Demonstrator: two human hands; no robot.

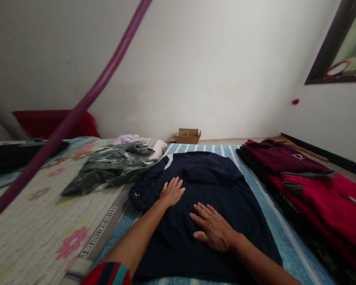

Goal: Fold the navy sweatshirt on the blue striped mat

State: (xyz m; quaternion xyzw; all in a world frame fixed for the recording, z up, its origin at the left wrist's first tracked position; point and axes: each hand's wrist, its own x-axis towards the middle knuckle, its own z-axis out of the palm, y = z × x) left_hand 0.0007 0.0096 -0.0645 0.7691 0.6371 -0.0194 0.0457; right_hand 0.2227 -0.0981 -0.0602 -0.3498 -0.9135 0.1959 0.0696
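A dark navy garment [222, 182] with a white stripe near its upper left lies spread on a blue striped sheet [284, 229]. Its left part, perhaps a sleeve, is folded in along the edge. My left hand [172, 191] rests flat on the left half of the cloth, fingers stretched. Lower and to the right, my right hand [215, 227] lies flat on the middle of the garment, its fingers spread and thumb apart. Neither hand grips anything.
Folded maroon [284, 158] and red garments [329, 198] are stacked on the right. A crumpled grey-green garment [115, 162] lies left on a flowered blanket [56, 209]. An open cardboard box [187, 137] stands by the wall. A purple tube [89, 97] crosses the left side.
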